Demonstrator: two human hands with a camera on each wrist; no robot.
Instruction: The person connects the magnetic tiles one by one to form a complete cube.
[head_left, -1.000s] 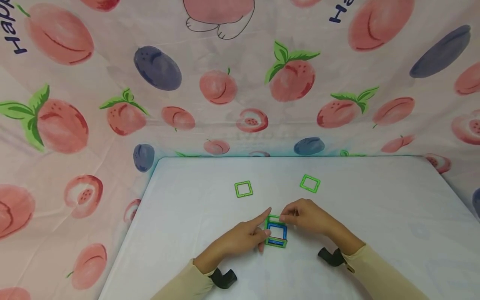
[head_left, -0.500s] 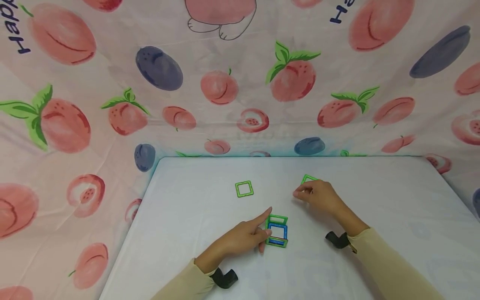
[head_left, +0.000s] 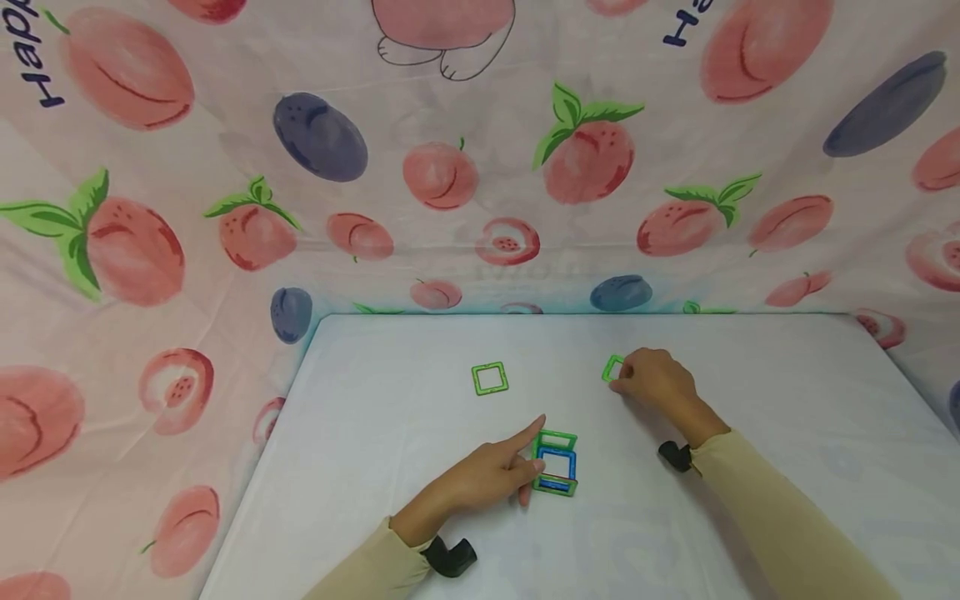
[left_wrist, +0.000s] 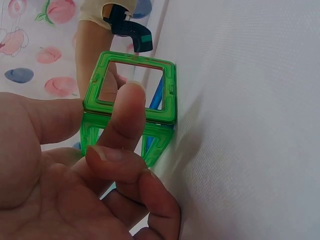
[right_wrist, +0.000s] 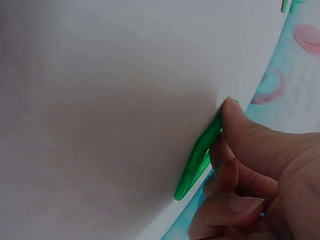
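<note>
Blue and green square magnetic tiles form a small open box on the table: a blue tile (head_left: 574, 463) lies flat, and green tiles stand along its left, near and far sides. My left hand (head_left: 483, 477) grips the left green tile (left_wrist: 171, 92), thumb at its upper edge and a finger against its face. The index finger stretches towards the far side. Farther right, my right hand (head_left: 660, 385) pinches a loose green tile (right_wrist: 192, 165) between thumb and fingers. That tile is tilted, and the hand partly covers it in the head view.
Another green tile (head_left: 490, 364) lies flat beyond the box. The white table (head_left: 360, 400) ends at a fruit-print cloth (head_left: 435, 233) behind and to the left. A dark wrist mount (head_left: 450, 557) hangs beside each cuff.
My right hand has left the box's far green tile, moved away to the upper right and taken hold of the loose green tile. The left hand has stayed at the box.
</note>
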